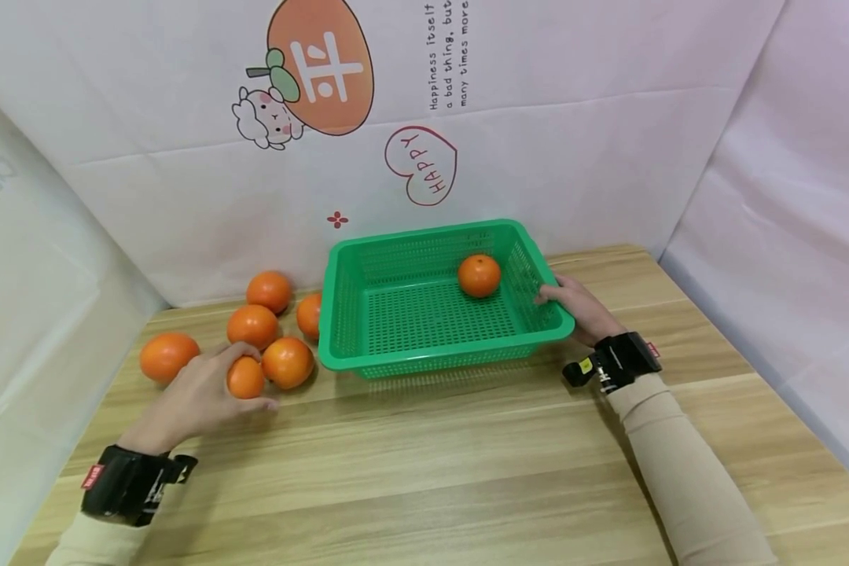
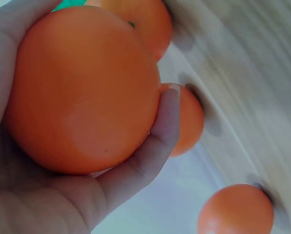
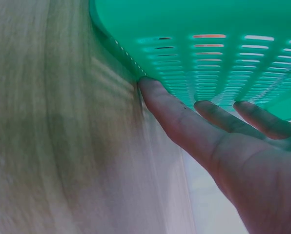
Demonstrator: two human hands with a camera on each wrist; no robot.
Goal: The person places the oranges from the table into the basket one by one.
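Observation:
My left hand (image 1: pixel 201 393) holds an orange (image 1: pixel 245 378) between thumb and fingers at the left of the table. In the left wrist view the held orange (image 2: pixel 84 92) fills the palm, its skin smooth. Close by it on the table lie several more oranges, among them one orange (image 1: pixel 288 362) just right of the hand. My right hand (image 1: pixel 578 308) grips the right end of a green plastic basket (image 1: pixel 431 351), thumb over the rim. In the right wrist view, the fingertips (image 3: pixel 153 87) press against its slotted outer wall. One orange (image 1: pixel 479 276) sits inside the basket.
Behind the basket hangs a white printed cloth (image 1: pixel 538 157), with white cloth at both sides too. An orange (image 1: pixel 310 316) is partly hidden by the basket's left end. Another orange (image 1: pixel 169 358) lies farthest left. The table (image 1: pixel 431 472) is wood-grained.

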